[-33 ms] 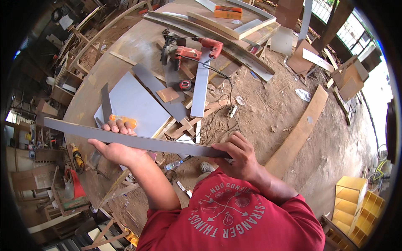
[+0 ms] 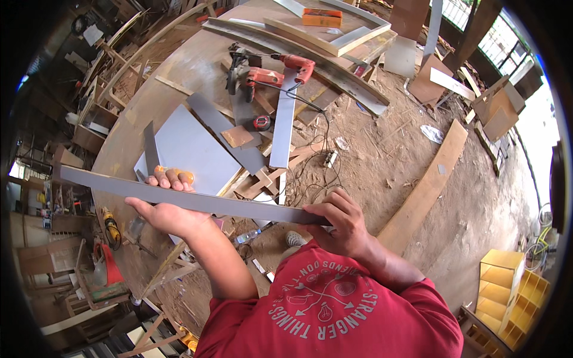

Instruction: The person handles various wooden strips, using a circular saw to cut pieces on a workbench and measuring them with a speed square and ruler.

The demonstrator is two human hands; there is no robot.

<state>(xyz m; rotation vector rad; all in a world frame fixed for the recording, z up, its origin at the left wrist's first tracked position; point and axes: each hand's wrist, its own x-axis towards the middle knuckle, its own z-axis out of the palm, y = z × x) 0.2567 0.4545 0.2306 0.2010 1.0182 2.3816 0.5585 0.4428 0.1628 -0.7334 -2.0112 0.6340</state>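
A long, narrow grey board (image 2: pixel 250 207) with a pale edge slants across in front of me, above the workbench. Its middle-left part lies across the palm of my left hand (image 2: pixel 173 219), whose fingers curl up over the far side while the thumb stays on the near side. At the right end, my right hand (image 2: pixel 341 219) pinches the board between thumb and bent fingers. Just behind my left fingertips an orange-yellow bottle-like thing (image 2: pixel 190 177) lies partly hidden on a white panel (image 2: pixel 194 143).
On the workbench (image 2: pixel 128 119) are a red drill (image 2: pixel 300 67), a red power saw (image 2: pixel 262 76), a tape measure (image 2: pixel 261 123) and grey strips (image 2: pixel 224 128). A black cable (image 2: pixel 328 128) trails to the dirt floor. A long brown plank (image 2: pixel 427 185) lies right; yellow shelving (image 2: pixel 498 292) stands lower right.
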